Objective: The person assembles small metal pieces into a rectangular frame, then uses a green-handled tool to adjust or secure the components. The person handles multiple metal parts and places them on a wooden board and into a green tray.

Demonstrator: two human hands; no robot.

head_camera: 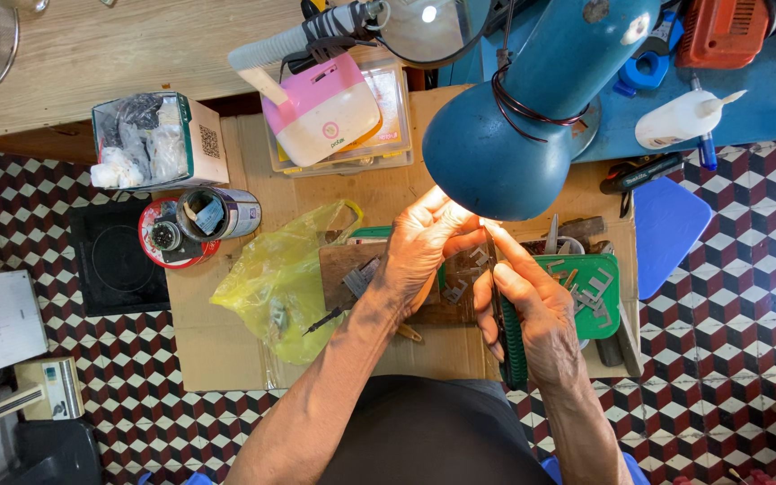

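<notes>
Pinching something tiny, too glare-washed to identify, at my left hand [419, 247] fingertips under the blue lamp [532, 117]; my right hand [532, 314] grips a slim dark tool [498, 305] just beside it.

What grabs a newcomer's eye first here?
The big blue lamp at top centre, shining straight down on both hands. Under it the left hand and right hand meet over something too small to identify. A crumpled yellow plastic bag lies left of them on the cardboard.
</notes>
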